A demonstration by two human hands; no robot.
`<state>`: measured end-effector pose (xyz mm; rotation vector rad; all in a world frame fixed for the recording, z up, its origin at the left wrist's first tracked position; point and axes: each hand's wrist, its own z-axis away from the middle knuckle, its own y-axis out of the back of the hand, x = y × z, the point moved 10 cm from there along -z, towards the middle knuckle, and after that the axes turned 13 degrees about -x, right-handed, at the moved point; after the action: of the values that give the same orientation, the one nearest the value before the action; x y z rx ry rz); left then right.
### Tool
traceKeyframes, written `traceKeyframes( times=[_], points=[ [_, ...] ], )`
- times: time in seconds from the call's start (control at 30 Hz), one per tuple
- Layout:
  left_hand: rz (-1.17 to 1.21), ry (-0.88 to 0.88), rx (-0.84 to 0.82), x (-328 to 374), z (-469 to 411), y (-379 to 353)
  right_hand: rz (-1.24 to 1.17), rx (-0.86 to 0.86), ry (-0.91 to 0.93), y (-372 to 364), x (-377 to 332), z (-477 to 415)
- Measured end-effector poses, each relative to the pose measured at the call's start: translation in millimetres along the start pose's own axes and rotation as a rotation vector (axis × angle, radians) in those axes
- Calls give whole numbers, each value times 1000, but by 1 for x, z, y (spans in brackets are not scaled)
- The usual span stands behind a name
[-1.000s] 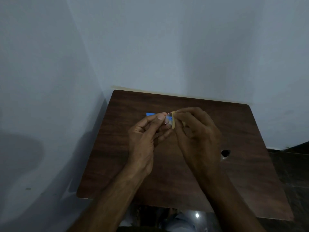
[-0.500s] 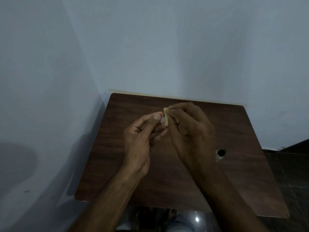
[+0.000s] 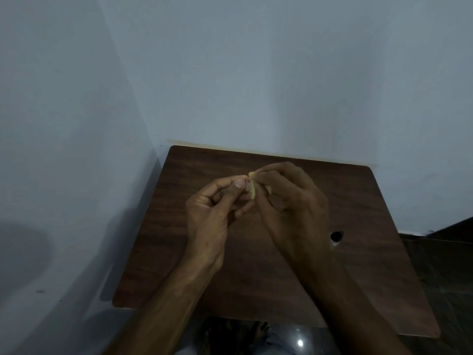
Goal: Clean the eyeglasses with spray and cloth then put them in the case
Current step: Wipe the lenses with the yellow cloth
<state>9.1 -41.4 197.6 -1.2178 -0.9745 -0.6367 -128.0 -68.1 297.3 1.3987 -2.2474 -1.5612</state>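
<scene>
Both my hands are raised together above the middle of the dark wooden table (image 3: 358, 201). My left hand (image 3: 215, 213) pinches the eyeglasses (image 3: 247, 185) between thumb and fingers; only a thin bit of rim and lens shows at the fingertips. My right hand (image 3: 289, 208) presses a small yellow cloth (image 3: 253, 187) against that lens. Most of the glasses and the cloth are hidden by my fingers. No spray bottle or case is visible.
The table stands in a corner, with pale walls (image 3: 230, 73) right behind it and on its left. A round cable hole (image 3: 336, 235) sits in the tabletop to the right of my right hand. Dark floor (image 3: 440, 265) lies to the right.
The blue object seen behind my hands a second ago is now hidden. My hands stay together, the cloth shifting slightly over the lens.
</scene>
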Motion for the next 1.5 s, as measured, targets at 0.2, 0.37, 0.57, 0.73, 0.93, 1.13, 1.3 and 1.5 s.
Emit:
traceKeyframes(
  times=[0.2, 0.37, 0.57, 0.73, 0.93, 1.13, 1.3, 1.5],
  points=[
    [-21, -23, 0, 2, 4, -2, -59, 7, -10, 0, -2, 1],
    [30, -9, 30, -3, 4, -2, -86, 68, -52, 3, 10, 3],
    [43, -7, 73, -3, 1, 6, -12, -9, -17, -10, -4, 13],
    [71, 1, 74, -3, -4, 8, 2, 8, -70, -4, 14, 3],
    [73, -6, 81, -1, -6, 12, 51, -10, -67, -5, 11, 3],
    [58, -29, 77, 4, -8, 14, 17, -21, 16, -13, -12, -3],
    [31, -45, 75, 5, -8, 14, 35, 34, -68, -3, 8, -15],
    [2, -40, 94, 5, -10, 18, -4, -61, 8, -20, -12, -9]
  ],
)
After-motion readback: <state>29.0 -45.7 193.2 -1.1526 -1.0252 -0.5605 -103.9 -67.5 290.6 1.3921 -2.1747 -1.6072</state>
